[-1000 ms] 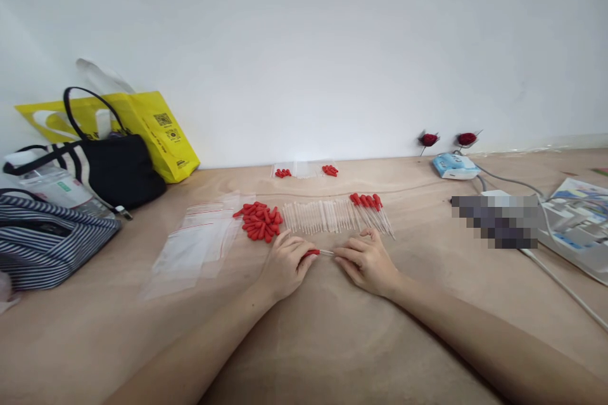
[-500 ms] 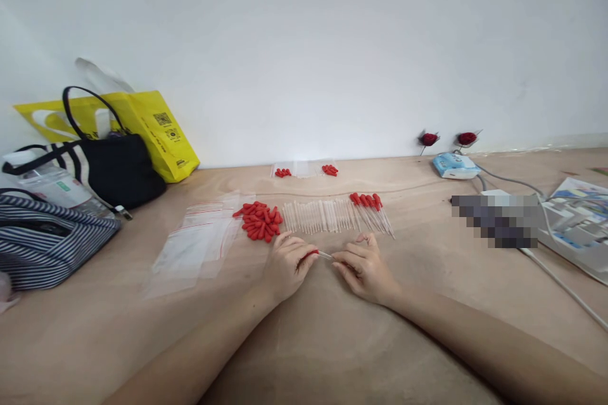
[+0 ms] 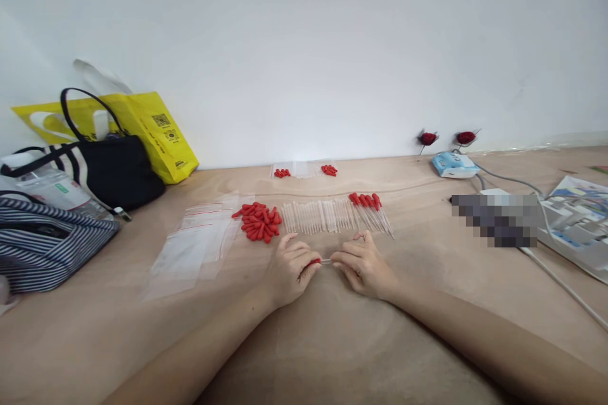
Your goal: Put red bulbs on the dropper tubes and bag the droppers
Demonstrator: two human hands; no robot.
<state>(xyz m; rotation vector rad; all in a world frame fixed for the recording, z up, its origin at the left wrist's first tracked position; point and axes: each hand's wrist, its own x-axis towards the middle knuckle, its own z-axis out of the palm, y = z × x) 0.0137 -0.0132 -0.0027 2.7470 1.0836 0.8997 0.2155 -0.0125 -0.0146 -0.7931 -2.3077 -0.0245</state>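
A small red rubber cap (image 3: 313, 262) is pinched in the grip of the left hand (image 3: 291, 267), thumb and fingers pressed together on it, while a thin clear tube (image 3: 325, 261) is pinched at its other end by the fingertips of the right hand (image 3: 363, 264); cap and tube meet end to end between the two hands, low over the counter (image 3: 332, 342). All other places are given from this clear tube. Just behind it a row of loose clear tubes (image 3: 319, 216) is laid side by side on the counter. Behind and to the left of it a heap of loose red caps (image 3: 258, 221) lies touching the left end of that row. Behind and to the right of it a cluster of finished tubes with red caps (image 3: 372, 210) is fanned out at the right end of the row. Further left, flat clear zip bags (image 3: 194, 243) with red seal lines are spread out. Well behind the tube, against the wall, two small groups of red pieces (image 3: 306, 171) are seen on clear plastic. Far to the left a black bag (image 3: 121, 169), a yellow bag (image 3: 154, 130) and a striped bag (image 3: 47, 242) are set. Far to the right a white cable (image 3: 560, 283) is run across the counter.
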